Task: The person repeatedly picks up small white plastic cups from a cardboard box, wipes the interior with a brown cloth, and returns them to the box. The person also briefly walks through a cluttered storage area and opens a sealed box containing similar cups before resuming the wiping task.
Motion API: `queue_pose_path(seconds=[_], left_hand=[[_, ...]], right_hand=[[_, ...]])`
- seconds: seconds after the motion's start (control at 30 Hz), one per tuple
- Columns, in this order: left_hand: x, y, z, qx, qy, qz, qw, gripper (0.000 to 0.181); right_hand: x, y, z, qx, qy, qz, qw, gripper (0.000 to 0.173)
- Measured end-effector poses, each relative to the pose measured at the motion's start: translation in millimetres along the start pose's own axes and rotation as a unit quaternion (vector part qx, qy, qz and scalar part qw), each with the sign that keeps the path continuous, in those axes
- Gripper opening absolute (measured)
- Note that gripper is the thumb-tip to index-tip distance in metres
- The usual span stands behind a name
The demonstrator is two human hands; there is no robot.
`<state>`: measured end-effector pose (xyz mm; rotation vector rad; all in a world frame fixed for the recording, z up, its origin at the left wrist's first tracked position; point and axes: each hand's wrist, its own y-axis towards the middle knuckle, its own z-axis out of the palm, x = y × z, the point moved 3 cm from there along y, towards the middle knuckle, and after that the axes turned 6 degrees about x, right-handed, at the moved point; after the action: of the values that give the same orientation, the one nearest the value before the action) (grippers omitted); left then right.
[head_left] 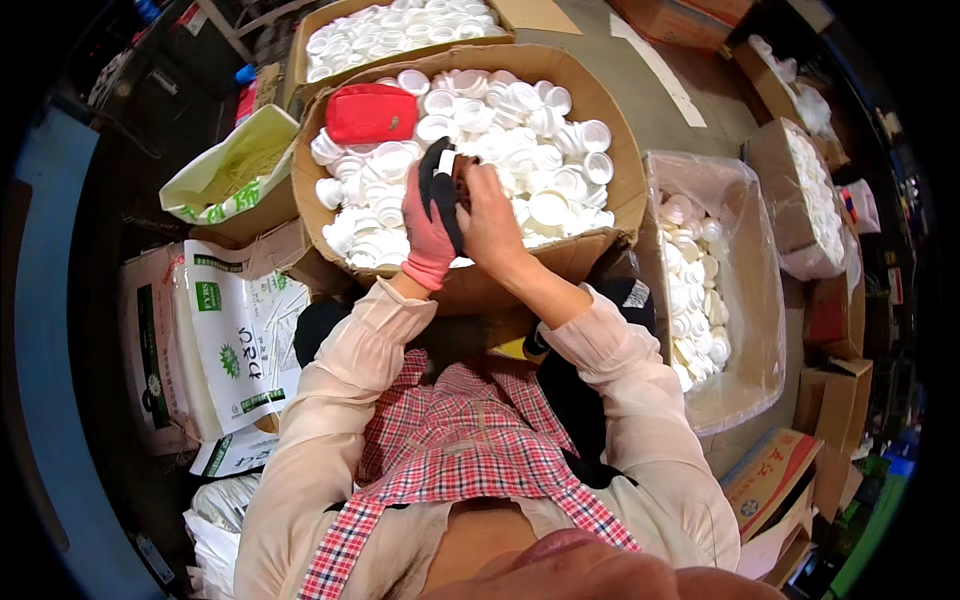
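Observation:
My left hand (431, 214) wears a pink glove with black on the palm and fingers. Bare and curled, my right hand (491, 217) meets it above the white plastic caps (547, 210). Between the hands shows a small dark brown item (466, 180), partly covered by my right fingers; its kind is unclear. A small white piece (446, 162) sits at the gloved fingers, and I cannot tell whether it is part of the glove. The caps fill a large cardboard box (626, 172) in front of me. On them, at the far left, rests a red zipped pouch (371, 114).
Behind stands another cardboard box (298, 67) of white caps. A plastic-lined box (750, 315) with cream and white caps is on my right. To my left are an open white bag (191, 199) and a printed sack (247, 330). Flattened cartons (772, 480) lie lower right.

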<state>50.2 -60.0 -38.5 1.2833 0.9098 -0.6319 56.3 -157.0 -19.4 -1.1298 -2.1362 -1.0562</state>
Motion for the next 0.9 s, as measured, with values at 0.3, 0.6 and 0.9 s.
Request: queue_pose_path(seconds=[0.3,0.6,0.9], left_hand=[[3.9,44.7,-56.5,0.007,-0.495,-0.255,0.831,0.069],[9.2,44.1,-63.3,0.121,-0.618,-0.287,0.722,0.089],[-2.0,53.5,-86.0,0.105,-0.507,-0.273,0.811,0.084]], right_hand=[[-78.0,19.5,-57.6,0.049,-0.069,0.059,0.995,0.030],[-181.6,65.4,-36.4,0.217,-0.329,0.206,0.896,0.039],[-262.5,70.1,25.1,0.135,-0.273,0.334,0.892,0.073]])
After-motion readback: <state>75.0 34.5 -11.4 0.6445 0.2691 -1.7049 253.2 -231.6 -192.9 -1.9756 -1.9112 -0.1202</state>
